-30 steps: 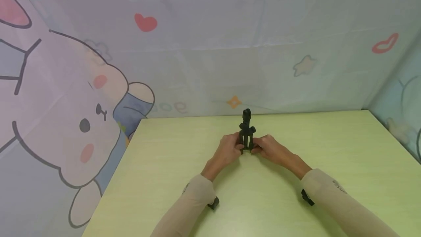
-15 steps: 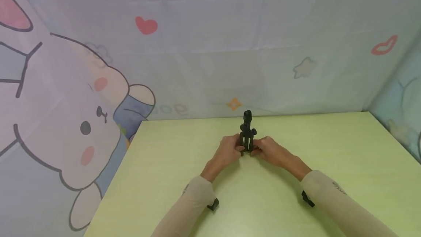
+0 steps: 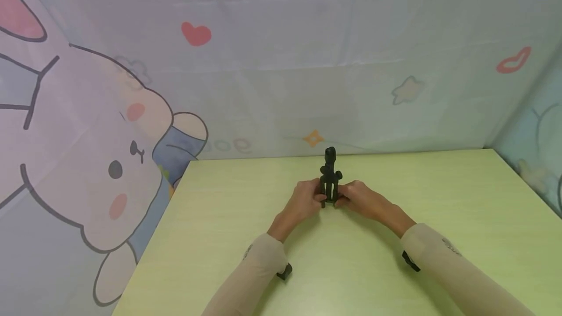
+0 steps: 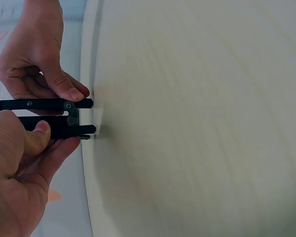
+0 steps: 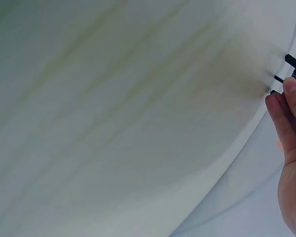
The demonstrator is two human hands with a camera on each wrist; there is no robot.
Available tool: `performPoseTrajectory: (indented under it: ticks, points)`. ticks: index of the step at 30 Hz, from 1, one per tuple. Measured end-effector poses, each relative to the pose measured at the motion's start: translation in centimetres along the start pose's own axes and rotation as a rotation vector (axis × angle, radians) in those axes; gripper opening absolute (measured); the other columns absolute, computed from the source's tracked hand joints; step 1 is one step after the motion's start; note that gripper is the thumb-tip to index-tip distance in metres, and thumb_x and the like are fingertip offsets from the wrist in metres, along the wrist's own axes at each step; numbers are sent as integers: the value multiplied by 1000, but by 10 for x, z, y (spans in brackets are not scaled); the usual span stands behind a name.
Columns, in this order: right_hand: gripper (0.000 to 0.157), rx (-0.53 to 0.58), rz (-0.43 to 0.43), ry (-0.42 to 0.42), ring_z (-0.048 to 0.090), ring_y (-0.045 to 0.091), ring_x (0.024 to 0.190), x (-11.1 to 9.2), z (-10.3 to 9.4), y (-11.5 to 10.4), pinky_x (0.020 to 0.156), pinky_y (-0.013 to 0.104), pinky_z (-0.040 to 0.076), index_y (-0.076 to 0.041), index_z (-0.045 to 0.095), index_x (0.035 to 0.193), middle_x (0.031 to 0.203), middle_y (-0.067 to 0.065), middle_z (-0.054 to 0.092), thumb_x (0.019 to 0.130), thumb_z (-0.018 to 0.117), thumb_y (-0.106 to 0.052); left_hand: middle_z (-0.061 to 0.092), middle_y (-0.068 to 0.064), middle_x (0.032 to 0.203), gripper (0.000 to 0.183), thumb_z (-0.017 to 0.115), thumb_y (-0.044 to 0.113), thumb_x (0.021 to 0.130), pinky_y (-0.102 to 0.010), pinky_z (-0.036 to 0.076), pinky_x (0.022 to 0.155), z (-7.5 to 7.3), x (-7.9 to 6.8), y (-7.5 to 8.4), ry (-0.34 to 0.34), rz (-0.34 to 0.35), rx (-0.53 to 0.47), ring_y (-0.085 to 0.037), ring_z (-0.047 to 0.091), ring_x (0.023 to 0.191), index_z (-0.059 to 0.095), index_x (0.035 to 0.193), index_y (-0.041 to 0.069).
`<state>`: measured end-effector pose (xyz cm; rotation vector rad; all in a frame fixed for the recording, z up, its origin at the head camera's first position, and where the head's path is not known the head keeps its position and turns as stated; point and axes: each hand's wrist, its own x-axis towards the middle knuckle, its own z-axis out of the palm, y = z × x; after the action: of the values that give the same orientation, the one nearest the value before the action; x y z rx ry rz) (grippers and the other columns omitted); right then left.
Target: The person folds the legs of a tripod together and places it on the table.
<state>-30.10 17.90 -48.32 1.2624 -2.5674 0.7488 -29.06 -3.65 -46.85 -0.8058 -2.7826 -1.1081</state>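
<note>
tripod [image 3: 330, 172], black and upright, has its legs [image 4: 47, 104] pinched by left hand [image 3: 305, 196] and right hand [image 3: 359, 198], fingers curled.

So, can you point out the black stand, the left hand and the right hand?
Black stand [image 3: 330, 175]: head view, on the hub above its legs.
Left hand [image 3: 305, 198]: head view, on the back of the hand.
Right hand [image 3: 361, 198]: head view, on the back of the hand.

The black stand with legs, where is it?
In the head view, the black legged stand is right of centre, held between the left hand and right hand, near the far edge of the yellow-green table.
</note>
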Motion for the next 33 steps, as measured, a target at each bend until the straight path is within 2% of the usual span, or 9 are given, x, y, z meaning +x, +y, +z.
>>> performPoseTrajectory:
  ticks: [5, 13, 18, 24, 33]
  points:
    - [15, 11, 6, 14, 74, 17, 80, -1, 2, 0, 68, 31, 60, -3, 74, 98, 86, 5, 77, 86, 83, -3, 73, -7, 88, 10, 72, -4, 93, -24, 52, 65, 0, 0, 0, -2, 3, -5, -13, 62, 74, 66, 98, 2]
    - [16, 151, 85, -3, 76, 23, 83, 0, 5, -3, 73, 32, 62, 1, 74, 102, 90, 9, 77, 88, 80, 2, 72, -7, 81, 8, 73, -6, 90, -23, 50, 62, 1, -2, -7, 20, 29, -36, -12, 60, 69, 67, 91, -1]
    - [18, 210, 97, 12, 77, 21, 84, -2, 3, -9, 74, 31, 62, 2, 75, 107, 94, 10, 78, 89, 80, 1, 74, -9, 86, 7, 73, -6, 91, -23, 55, 71, 1, -4, -9, 32, 51, -61, -17, 70, 81, 68, 94, -1]
    - [18, 253, 123, 39, 76, 17, 85, -5, 4, -14, 73, 28, 61, -1, 78, 107, 95, 6, 78, 90, 80, -3, 77, -10, 95, 7, 71, -4, 95, -23, 58, 78, 6, -5, -11, 50, 33, -100, -23, 75, 95, 71, 100, 2]
    - [15, 232, 148, 115, 77, 21, 82, -3, 12, -24, 69, 26, 60, 2, 77, 103, 93, 11, 78, 89, 81, -1, 67, -7, 85, 10, 75, 1, 94, -23, 56, 75, 7, -9, -10, 142, 60, 1, -22, 65, 89, 75, 104, 0]
